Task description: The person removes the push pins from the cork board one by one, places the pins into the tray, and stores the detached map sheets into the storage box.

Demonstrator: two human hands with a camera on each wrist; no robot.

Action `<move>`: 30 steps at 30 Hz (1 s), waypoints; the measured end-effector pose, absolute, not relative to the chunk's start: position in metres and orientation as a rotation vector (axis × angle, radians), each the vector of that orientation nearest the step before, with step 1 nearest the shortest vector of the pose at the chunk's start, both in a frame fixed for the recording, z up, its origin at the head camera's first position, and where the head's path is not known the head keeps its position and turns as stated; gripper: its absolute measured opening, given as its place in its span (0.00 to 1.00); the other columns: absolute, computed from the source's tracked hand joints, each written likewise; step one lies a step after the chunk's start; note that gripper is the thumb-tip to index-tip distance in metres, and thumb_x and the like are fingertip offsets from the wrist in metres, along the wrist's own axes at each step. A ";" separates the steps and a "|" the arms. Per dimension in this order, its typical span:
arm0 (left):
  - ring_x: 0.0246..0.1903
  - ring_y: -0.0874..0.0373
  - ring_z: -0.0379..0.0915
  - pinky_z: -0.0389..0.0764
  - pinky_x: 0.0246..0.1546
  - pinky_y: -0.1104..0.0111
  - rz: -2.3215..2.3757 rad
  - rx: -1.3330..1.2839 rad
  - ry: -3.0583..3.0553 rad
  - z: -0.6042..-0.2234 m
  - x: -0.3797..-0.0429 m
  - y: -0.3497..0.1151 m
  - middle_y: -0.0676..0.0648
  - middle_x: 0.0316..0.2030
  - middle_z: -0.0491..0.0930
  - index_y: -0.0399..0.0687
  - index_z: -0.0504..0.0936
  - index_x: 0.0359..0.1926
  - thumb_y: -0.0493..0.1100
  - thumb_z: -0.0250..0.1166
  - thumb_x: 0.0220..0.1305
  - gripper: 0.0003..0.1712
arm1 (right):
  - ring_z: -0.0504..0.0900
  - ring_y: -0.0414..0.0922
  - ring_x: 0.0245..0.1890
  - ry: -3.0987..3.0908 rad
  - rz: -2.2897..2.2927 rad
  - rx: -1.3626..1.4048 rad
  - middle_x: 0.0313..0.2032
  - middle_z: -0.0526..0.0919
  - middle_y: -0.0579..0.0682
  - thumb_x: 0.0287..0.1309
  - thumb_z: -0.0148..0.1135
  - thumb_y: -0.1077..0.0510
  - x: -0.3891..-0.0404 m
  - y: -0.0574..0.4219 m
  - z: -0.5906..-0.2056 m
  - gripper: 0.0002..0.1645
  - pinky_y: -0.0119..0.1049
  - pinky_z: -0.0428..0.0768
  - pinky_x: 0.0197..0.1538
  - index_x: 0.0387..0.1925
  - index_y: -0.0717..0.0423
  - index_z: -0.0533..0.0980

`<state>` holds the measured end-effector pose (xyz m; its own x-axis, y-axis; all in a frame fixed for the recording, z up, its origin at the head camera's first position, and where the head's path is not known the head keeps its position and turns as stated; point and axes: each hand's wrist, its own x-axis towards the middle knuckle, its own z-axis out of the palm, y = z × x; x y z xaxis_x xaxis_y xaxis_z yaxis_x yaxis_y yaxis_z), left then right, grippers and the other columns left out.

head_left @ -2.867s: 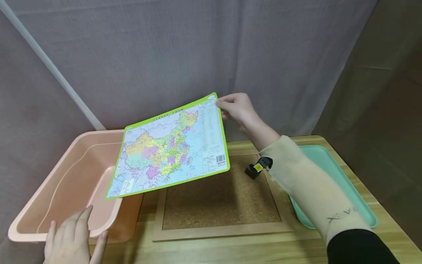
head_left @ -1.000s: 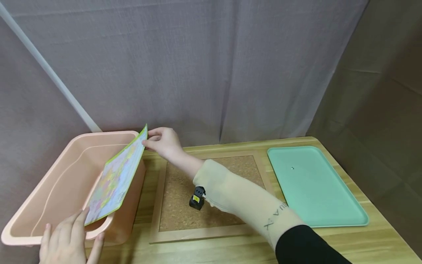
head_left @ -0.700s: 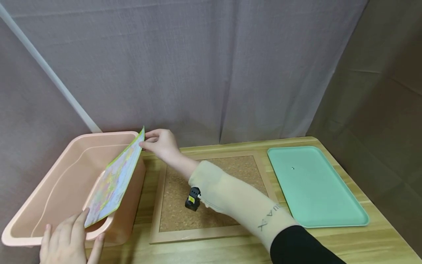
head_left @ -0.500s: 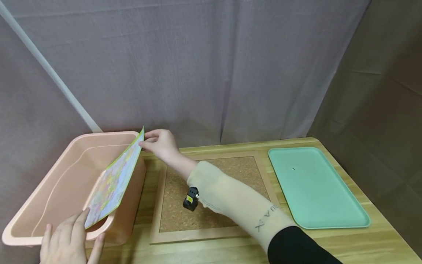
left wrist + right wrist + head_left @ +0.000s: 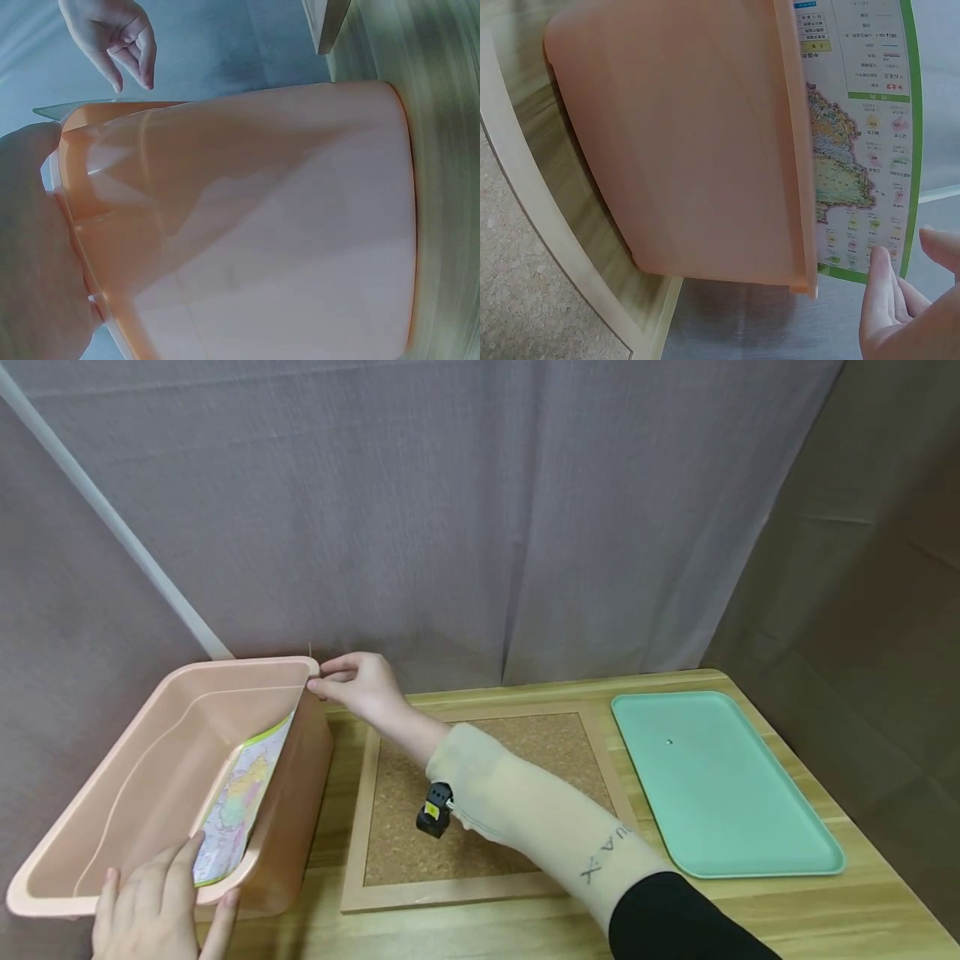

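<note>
A green-bordered map sheet [image 5: 238,810] stands slanted inside the pink tub [image 5: 135,793], along its right wall. In the right wrist view part of the map [image 5: 855,150] rises above the tub's rim. At the tub's back right corner is my right hand [image 5: 363,687], thumb and index finger spread slightly apart. The fingers overlap the map's corner in the right wrist view, while the thumb lies beyond its green edge. My left hand [image 5: 153,906] rests on the tub's near rim with straight fingers.
A cork board [image 5: 480,897] in a wooden frame lies on the wooden table [image 5: 540,935], under my right forearm. To its right lies a mint green tray [image 5: 727,785] with a tiny object [image 5: 670,742] on it. A grey curtain [image 5: 487,510] hangs behind.
The right hand has carried the map leftwards from above the cork board into the tub. In the last half second the map has turned more upright against the right wall. Left hand unmoved.
</note>
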<state>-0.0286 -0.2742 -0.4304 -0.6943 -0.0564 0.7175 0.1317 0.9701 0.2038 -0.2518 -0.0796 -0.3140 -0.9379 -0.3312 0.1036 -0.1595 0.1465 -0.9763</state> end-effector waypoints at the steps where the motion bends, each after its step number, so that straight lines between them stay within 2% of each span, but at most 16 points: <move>1: 0.53 0.25 0.72 0.47 0.83 0.39 -0.307 -0.053 -2.319 -0.430 -0.028 -0.274 0.27 0.55 0.81 0.33 0.76 0.67 0.66 0.50 0.70 0.43 | 0.93 0.56 0.47 2.264 -1.912 -0.490 0.46 0.92 0.63 0.66 0.73 0.62 -0.251 -0.079 -0.314 0.21 0.22 0.82 0.38 0.56 0.70 0.83; 5: 0.52 0.25 0.73 0.47 0.84 0.40 -0.305 -0.055 -2.321 -0.430 -0.028 -0.275 0.27 0.55 0.81 0.33 0.76 0.67 0.65 0.50 0.70 0.43 | 0.93 0.57 0.48 2.247 -1.924 -0.485 0.46 0.92 0.63 0.65 0.74 0.63 -0.250 -0.078 -0.314 0.21 0.23 0.82 0.40 0.56 0.70 0.83; 11: 0.53 0.26 0.73 0.47 0.84 0.40 -0.303 -0.053 -2.322 -0.430 -0.027 -0.277 0.27 0.55 0.81 0.34 0.76 0.66 0.67 0.49 0.71 0.44 | 0.93 0.51 0.49 2.303 -1.854 -0.497 0.46 0.93 0.60 0.64 0.75 0.60 -0.248 -0.073 -0.315 0.21 0.23 0.80 0.44 0.55 0.67 0.85; 16: 0.54 0.26 0.73 0.47 0.83 0.39 -0.305 -0.055 -2.314 -0.431 -0.028 -0.278 0.28 0.55 0.81 0.34 0.77 0.65 0.68 0.49 0.70 0.44 | 0.92 0.47 0.48 2.356 -1.789 -0.518 0.48 0.93 0.59 0.63 0.75 0.57 -0.247 -0.069 -0.316 0.20 0.21 0.79 0.43 0.54 0.63 0.86; 26: 0.53 0.27 0.73 0.47 0.84 0.41 -0.300 -0.062 -2.331 -0.431 -0.029 -0.278 0.28 0.56 0.81 0.35 0.76 0.67 0.64 0.51 0.70 0.41 | 0.91 0.49 0.47 2.308 -1.789 -0.593 0.49 0.92 0.61 0.64 0.74 0.59 -0.246 -0.059 -0.321 0.17 0.22 0.79 0.40 0.52 0.65 0.87; 30: 0.53 0.27 0.73 0.47 0.84 0.42 -0.295 -0.063 -2.336 -0.431 -0.030 -0.277 0.28 0.56 0.81 0.35 0.76 0.67 0.65 0.51 0.71 0.41 | 0.93 0.55 0.48 2.230 -1.792 -0.597 0.48 0.91 0.64 0.66 0.72 0.61 -0.245 -0.051 -0.324 0.17 0.26 0.86 0.45 0.53 0.67 0.86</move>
